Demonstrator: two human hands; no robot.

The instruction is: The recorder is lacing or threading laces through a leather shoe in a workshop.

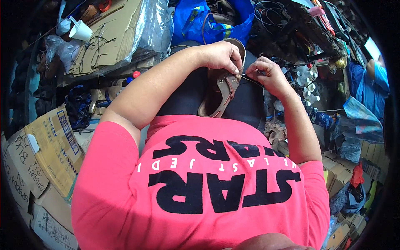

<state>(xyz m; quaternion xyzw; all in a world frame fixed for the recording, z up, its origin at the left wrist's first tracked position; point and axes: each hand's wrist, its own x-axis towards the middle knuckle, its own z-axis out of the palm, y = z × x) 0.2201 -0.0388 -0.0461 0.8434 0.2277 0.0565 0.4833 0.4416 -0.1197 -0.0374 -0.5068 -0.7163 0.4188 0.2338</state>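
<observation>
A brown leather shoe upper [227,89] with eyelets and a reddish-brown lace lies over my lap, its open curved end toward my body. My left hand [225,56] is closed on the far part of it, thumb and fingertips pinching the leather near its edge. Just to the right, my right hand [266,75] pinches a thin light strand [246,75] that runs to the leather beside my left fingertips. Whether it is thread or a needle is too fine to make out. A dark thin line also trails below my right hand.
Beyond my knees stands a blue plastic bag [187,21]. Flattened cardboard [112,33] under clear plastic and a white cup [80,31] are at far left. Several small bottles [308,87] stand on the right. A person in blue [377,77] is at the right edge.
</observation>
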